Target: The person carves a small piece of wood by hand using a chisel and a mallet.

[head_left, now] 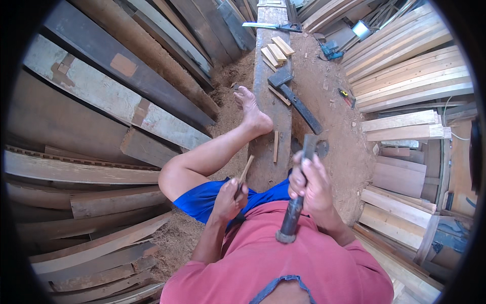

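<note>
My left hand [230,199] is closed round a small strip of wood [247,166], which pokes up out of the fist. In my right hand [312,178] is a chisel [290,219], gripped near the middle, its flat blade pointing away from me and the dark handle's butt toward my chest. Beyond both hands, a dark mallet [302,106] lies on the wooden bench [266,144], its handle reaching past the bench's right edge. A thin wood strip [276,147] lies on the bench nearer to me, and another [279,95] lies by the mallet head.
Farther along the bench are several short pale wood pieces [276,52] and a handsaw [271,26] laid crosswise. Boards [96,86] lean at left; stacked planks [405,76] line the right. On the dusty floor lie a blue power tool [330,50] and a yellow-and-black tool [346,96].
</note>
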